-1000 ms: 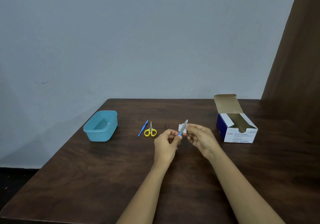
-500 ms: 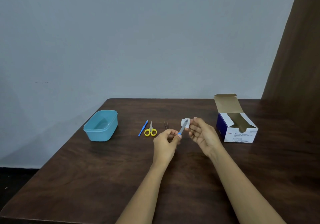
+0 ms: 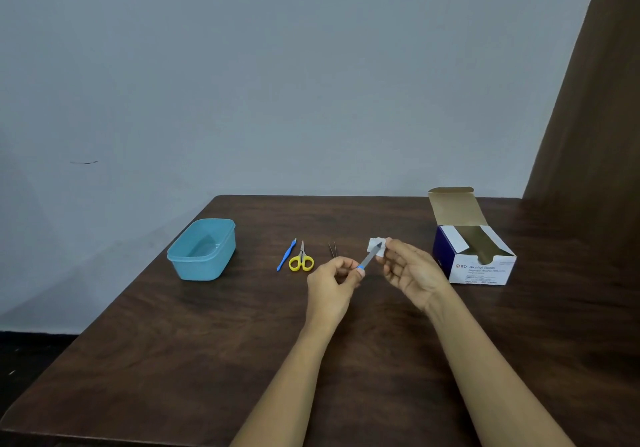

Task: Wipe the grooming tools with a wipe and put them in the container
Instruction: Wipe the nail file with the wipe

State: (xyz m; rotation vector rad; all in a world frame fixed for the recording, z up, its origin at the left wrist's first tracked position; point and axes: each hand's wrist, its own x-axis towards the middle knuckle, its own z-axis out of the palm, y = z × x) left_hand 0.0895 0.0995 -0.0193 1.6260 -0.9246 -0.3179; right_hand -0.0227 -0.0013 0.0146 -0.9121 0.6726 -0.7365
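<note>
Over a dark wood bench [image 3: 173, 360] by a pale wall [image 3: 277, 83], the left hand [image 3: 330, 280] pinched a nail file [image 3: 370, 256]; the right hand [image 3: 412, 270] pinched a wipe [image 3: 373, 243] at its tip, with the container [image 3: 202, 268] well left.

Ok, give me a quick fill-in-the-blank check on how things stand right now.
1. The left hand grips the nail file by its ____ handle.
2. The right hand pinches a ____ wipe at the file's tip.
3. The scissors lying on the table have ____ handles.
4. The swab box has its lid ____.
Missing words: blue; white; yellow; open.
</note>
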